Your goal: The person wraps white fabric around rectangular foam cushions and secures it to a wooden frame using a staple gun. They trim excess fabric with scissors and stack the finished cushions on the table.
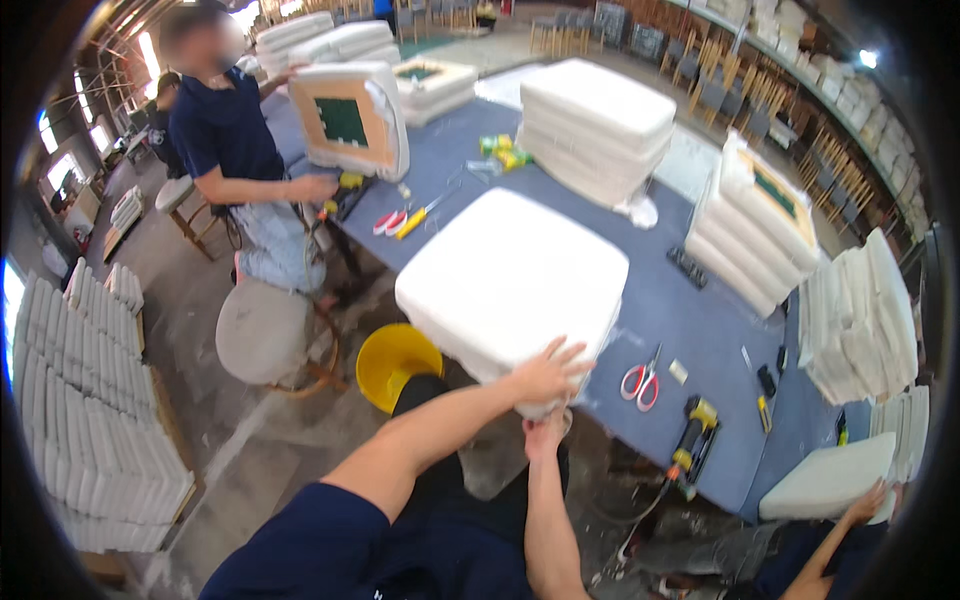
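Observation:
A white padded seat cushion point(515, 275) lies in front of me at the near edge of the blue-grey table, overhanging it, apparently on top of another cushion. Flat on its near right corner rests my left hand point(550, 372), fingers spread. Just below that corner, my right hand point(546, 432) has its fingers curled at the cushion's lower edge; what exactly it pinches there is partly hidden. Red-and-white-handled scissors point(642, 384) lie on the table to the right of the cushion, beside a small pale block point(678, 372). A yellow-and-black staple gun point(694, 440) with a hose sits near the table edge.
Cushion stacks point(598, 120) stand farther back and to the right point(750, 230). A yellow bucket point(398, 362) and a round stool point(262, 330) are at left. One co-worker point(225, 130) holds a cushion with a wooden base point(350, 115); another person's hand point(866, 502) touches a cushion at lower right.

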A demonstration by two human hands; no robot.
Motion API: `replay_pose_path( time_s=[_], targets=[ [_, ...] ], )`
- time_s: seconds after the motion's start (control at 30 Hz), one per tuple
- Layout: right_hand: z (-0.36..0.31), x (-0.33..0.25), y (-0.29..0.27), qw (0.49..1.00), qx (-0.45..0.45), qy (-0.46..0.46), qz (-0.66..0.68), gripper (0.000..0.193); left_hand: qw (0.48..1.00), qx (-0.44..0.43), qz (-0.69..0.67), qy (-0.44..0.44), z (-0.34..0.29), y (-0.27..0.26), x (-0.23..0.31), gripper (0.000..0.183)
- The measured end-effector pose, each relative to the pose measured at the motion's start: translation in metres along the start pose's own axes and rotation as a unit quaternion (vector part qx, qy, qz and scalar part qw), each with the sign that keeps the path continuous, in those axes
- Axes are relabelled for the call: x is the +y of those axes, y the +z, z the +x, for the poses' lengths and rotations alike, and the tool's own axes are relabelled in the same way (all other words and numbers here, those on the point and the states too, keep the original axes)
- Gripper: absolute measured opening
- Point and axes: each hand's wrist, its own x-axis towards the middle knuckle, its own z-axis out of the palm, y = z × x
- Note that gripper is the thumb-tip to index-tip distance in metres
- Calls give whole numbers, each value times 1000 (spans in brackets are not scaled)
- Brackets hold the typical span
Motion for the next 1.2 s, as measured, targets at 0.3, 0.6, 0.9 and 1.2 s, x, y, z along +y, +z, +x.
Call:
replay_pose_path(
  time_s=[0.3,0.6,0.9,1.2],
  targets=[
    [12,-37,-62,813,-47,-132,-565,34,975,114,-98,-166,-42,-1,-42,63],
    [-218,-58,-161,838,127,-45,-529,44,813,6,-121,-570,-176,-48,-156,89],
    [-210,-9,-271,825,156,-27,-542,49,397,427,-630,-513,-169,9,-159,83],
    [-193,-81,-167,800,129,-237,-537,26,453,477,-487,-574,-241,2,-17,84]
  ],
)
